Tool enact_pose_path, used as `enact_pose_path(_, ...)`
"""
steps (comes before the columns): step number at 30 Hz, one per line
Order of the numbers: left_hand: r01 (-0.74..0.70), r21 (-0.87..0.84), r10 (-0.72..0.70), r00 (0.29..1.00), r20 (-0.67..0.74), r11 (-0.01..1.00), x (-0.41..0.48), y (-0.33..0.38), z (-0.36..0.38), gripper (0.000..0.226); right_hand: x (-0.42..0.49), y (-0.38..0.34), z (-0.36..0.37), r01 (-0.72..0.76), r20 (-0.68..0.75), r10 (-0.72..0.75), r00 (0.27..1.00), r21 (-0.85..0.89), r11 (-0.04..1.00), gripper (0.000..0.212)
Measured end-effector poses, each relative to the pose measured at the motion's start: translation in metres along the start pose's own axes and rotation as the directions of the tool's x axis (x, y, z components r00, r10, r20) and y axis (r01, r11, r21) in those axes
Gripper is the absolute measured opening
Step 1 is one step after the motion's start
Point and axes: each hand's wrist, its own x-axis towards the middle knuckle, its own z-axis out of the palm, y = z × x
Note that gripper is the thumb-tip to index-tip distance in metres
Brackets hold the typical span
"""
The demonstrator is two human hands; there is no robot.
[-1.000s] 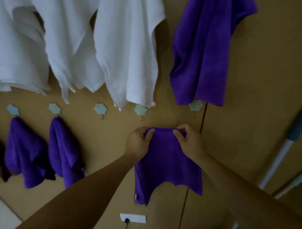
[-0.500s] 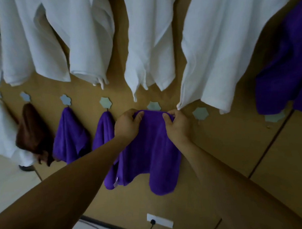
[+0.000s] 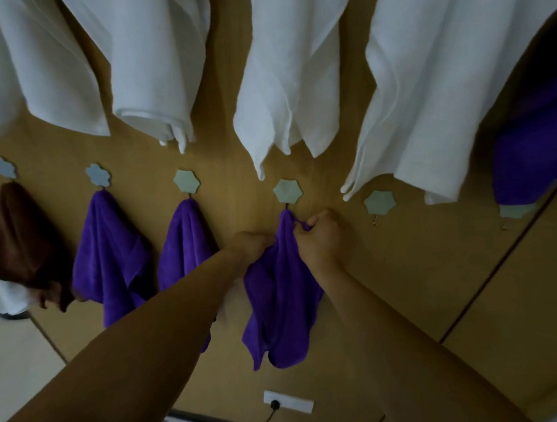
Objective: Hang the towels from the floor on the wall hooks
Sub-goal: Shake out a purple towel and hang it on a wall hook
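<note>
A purple towel (image 3: 282,302) hangs bunched under a pale hexagonal wall hook (image 3: 287,190), its top corner right at the hook's pin. My right hand (image 3: 319,237) pinches the towel's small loop just right of the pin. My left hand (image 3: 251,246) grips the towel's upper left edge. Two more purple towels (image 3: 109,251) (image 3: 185,242) hang from hooks to the left, and a brown towel (image 3: 19,242) hangs further left. Bare hooks (image 3: 379,202) (image 3: 517,210) sit to the right.
Large white towels (image 3: 293,84) hang in a row above the hooks, their lower ends close over them. Another purple towel (image 3: 534,157) hangs at the upper right. A white wall socket (image 3: 288,401) with a plugged cable sits low on the wooden wall.
The spread towel has been gathered and its top brought up to the hook pin. My right hand now pinches the loop; my left hand has dropped to the towel's side.
</note>
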Motion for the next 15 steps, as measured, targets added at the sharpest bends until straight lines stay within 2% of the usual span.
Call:
enact_pose_path(1,-0.045,0.155,0.046,0.999,-0.006,0.987,0.001,0.001,0.0,0.033,-0.002,-0.001,-0.001,0.026,0.005,-0.026,1.0,-0.066,0.997,0.032)
enact_pose_path(2,-0.088,0.361,0.109,0.993,-0.037,0.928,-0.002,0.001,0.001,0.038,-0.004,0.0,-0.002,0.067,0.014,-0.065,0.998,-0.169,0.983,0.033)
enact_pose_path(3,-0.11,0.559,0.194,0.976,-0.094,0.822,-0.005,-0.002,0.004,0.042,-0.007,0.003,-0.002,0.125,0.011,-0.127,0.992,-0.291,0.948,0.033)
enact_pose_path(5,-0.118,0.774,0.393,0.902,-0.177,0.622,-0.011,-0.01,0.009,0.042,-0.015,0.008,-0.004,0.231,-0.051,-0.297,0.953,-0.51,0.828,0.026)
enact_pose_path(6,-0.131,0.824,0.509,0.835,-0.208,0.552,-0.016,-0.015,0.011,0.039,-0.019,0.01,-0.005,0.26,-0.097,-0.374,0.922,-0.562,0.785,0.023)
enact_pose_path(8,-0.193,0.913,0.759,0.629,-0.167,0.36,-0.021,-0.022,0.011,0.034,-0.023,0.016,-0.008,0.368,-0.122,-0.506,0.854,-0.546,0.752,0.025)
enact_pose_path(9,-0.245,0.935,0.85,0.519,-0.095,0.255,-0.022,-0.023,0.009,0.034,-0.024,0.018,-0.008,0.438,-0.072,-0.534,0.842,-0.486,0.756,0.029)
enact_pose_path(10,-0.305,0.939,0.898,0.441,-0.006,0.156,-0.022,-0.022,0.007,0.037,-0.024,0.018,-0.007,0.476,0.004,-0.516,0.857,-0.39,0.788,0.035)
enact_pose_path(11,-0.376,0.922,0.908,0.411,0.08,0.09,-0.021,-0.02,0.005,0.043,-0.025,0.017,-0.006,0.456,0.093,-0.449,0.889,-0.275,0.846,0.04)
enact_pose_path(12,-0.474,0.876,0.897,0.42,0.138,0.088,-0.022,-0.017,0.005,0.047,-0.027,0.016,-0.003,0.4,0.161,-0.375,0.913,-0.166,0.902,0.045)
enact_pose_path(15,-0.693,0.647,0.813,0.55,0.192,0.316,-0.023,-0.015,0.007,0.051,-0.035,0.014,0.004,0.271,0.164,-0.268,0.949,0.004,0.962,0.054)
